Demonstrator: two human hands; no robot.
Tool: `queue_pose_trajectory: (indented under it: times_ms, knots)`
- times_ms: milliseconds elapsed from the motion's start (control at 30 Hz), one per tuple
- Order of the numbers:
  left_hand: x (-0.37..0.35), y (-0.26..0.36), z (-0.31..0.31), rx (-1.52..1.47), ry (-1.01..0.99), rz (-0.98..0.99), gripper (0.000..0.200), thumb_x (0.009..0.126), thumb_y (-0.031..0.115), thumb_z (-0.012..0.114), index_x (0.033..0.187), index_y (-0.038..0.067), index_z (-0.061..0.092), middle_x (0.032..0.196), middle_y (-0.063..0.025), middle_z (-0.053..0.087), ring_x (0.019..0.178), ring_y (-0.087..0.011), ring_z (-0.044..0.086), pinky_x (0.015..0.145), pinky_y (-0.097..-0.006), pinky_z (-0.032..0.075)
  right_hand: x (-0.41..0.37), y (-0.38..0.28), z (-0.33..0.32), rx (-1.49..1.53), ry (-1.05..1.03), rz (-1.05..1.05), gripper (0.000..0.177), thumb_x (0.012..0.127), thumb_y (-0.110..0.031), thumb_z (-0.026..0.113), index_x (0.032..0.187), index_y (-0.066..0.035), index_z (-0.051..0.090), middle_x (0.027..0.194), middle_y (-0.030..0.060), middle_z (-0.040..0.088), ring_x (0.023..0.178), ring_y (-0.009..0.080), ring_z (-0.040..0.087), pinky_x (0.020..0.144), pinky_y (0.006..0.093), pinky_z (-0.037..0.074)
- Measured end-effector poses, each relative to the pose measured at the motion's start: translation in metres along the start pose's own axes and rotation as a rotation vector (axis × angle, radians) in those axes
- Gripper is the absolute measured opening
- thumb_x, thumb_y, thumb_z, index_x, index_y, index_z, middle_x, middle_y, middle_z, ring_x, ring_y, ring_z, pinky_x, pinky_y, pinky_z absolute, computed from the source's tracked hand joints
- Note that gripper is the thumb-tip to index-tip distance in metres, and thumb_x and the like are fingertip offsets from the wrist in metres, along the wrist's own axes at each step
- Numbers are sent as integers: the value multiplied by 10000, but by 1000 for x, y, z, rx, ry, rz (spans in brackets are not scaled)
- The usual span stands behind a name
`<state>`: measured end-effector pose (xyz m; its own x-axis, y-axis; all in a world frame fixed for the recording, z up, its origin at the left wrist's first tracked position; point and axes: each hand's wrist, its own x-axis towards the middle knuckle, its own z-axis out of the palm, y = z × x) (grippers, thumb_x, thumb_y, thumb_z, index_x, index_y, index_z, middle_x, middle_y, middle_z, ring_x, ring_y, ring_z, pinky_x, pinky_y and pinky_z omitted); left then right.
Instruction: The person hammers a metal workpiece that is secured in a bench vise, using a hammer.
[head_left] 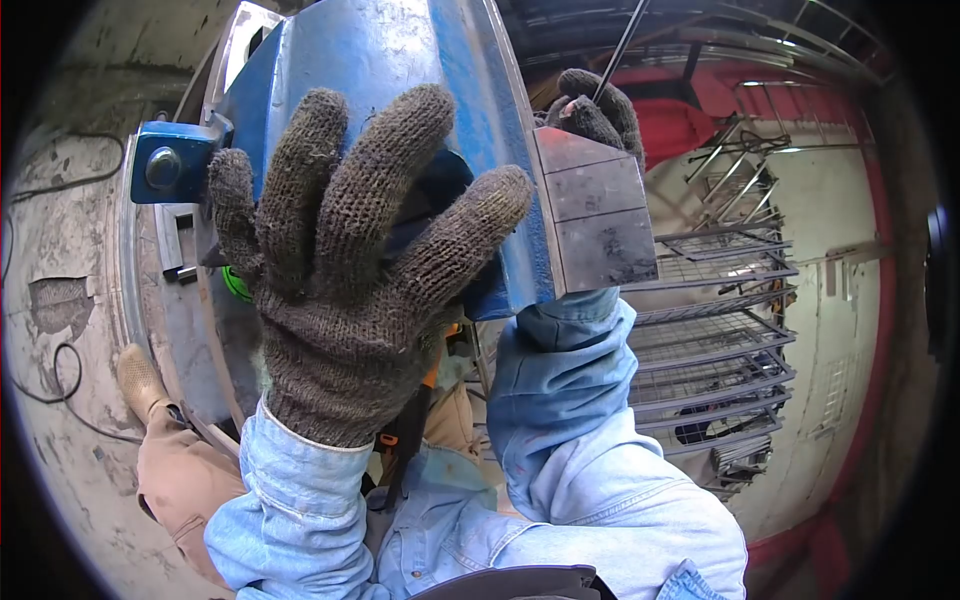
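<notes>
My left hand (350,250), in a dark knitted glove, lies with its fingers spread over a blue-painted metal part (385,50). Its palm side faces the part, and a dark opening shows between the fingers. To the right, my right hand (595,112), gloved the same way, is closed around a thin metal rod (622,45) that slants up and away. Just below that hand a grey metal plate (598,210) with dark straight lines across it sits against the blue edge. The back of the plate and part of the right hand's grip are hidden.
A blue bracket with a round bolt (163,168) juts out at the left. Wire-mesh metal racks (710,345) stand on the right. A black cable (75,375) lies on the worn floor at left, near my shoe (143,380). Red material (675,130) is behind the right hand.
</notes>
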<state>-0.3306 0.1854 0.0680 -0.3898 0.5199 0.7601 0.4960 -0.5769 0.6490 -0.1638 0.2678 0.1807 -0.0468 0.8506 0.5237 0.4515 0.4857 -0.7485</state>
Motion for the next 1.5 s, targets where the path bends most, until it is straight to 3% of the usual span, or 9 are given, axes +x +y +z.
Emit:
queue_pose_trajectory:
  times_ms: [367, 467, 500, 600, 700, 933, 1167, 1233, 1500]
  knots:
    - [14, -8, 10, 159, 9, 85, 709, 574, 92, 667, 1262, 261, 629, 1425, -123, 468, 1352, -388, 374, 1137, -536, 248, -13, -22, -49, 109, 60, -77, 168, 907, -149, 677, 966, -3, 618, 848, 100, 662, 728, 144, 642, 648, 281, 547]
    - [6, -8, 5, 206, 13, 107, 708, 576, 76, 651, 1258, 264, 634, 1423, -121, 472, 1351, -386, 375, 1139, -535, 247, -84, 8, -148, -178, -153, 100, 180, 833, -92, 731, 966, -5, 648, 891, 121, 667, 776, 198, 645, 706, 337, 546]
    - [-5, -9, -4, 216, 6, 118, 707, 577, 70, 646, 1257, 264, 635, 1423, -120, 473, 1351, -385, 375, 1140, -534, 246, -95, 5, -151, -119, -270, 247, 229, 788, -48, 738, 1001, 6, 674, 961, 145, 683, 843, 258, 663, 784, 397, 552]
    - [-13, -7, -10, 234, -10, 155, 707, 578, 54, 631, 1253, 267, 640, 1421, -118, 476, 1350, -384, 377, 1141, -533, 245, -115, 2, -139, -332, -458, 413, 244, 692, 43, 761, 923, 50, 681, 862, 118, 679, 795, 199, 651, 715, 304, 539]
    - [-10, -14, -8, 277, -4, 185, 708, 580, 37, 616, 1249, 269, 645, 1419, -116, 479, 1350, -382, 378, 1143, -532, 243, -108, 1, -101, -496, -626, 286, 205, 705, 43, 753, 901, 48, 693, 854, 114, 695, 776, 179, 663, 688, 300, 538]
    - [2, -13, -8, 237, -103, 126, 713, 596, 7, 589, 1254, 277, 642, 1426, -108, 477, 1349, -378, 379, 1148, -526, 248, -101, 11, -73, -508, -595, 184, 253, 749, -26, 757, 995, 1, 710, 761, 92, 693, 623, 138, 666, 573, 286, 522]
    - [0, -20, 3, 249, 25, 181, 693, 640, -10, 568, 1267, 278, 629, 1431, -108, 474, 1351, -376, 378, 1146, -519, 262, -105, 15, -81, -425, -501, 113, 234, 755, 9, 725, 989, 12, 714, 782, 92, 710, 687, 125, 676, 619, 269, 537]
    - [1, -20, 3, 231, 43, 182, 683, 645, -1, 574, 1266, 278, 630, 1432, -108, 474, 1352, -378, 377, 1146, -521, 260, -109, 10, -76, -323, -367, 310, 169, 709, 75, 757, 860, 21, 705, 842, 122, 722, 755, 203, 704, 719, 321, 567]
    - [3, -18, 1, 232, 42, 188, 655, 661, 26, 589, 1264, 279, 631, 1430, -106, 479, 1350, -388, 385, 1143, -527, 262, -100, -4, -68, -429, -445, 216, 129, 681, 46, 775, 784, 14, 704, 793, 121, 722, 717, 169, 700, 665, 289, 552]
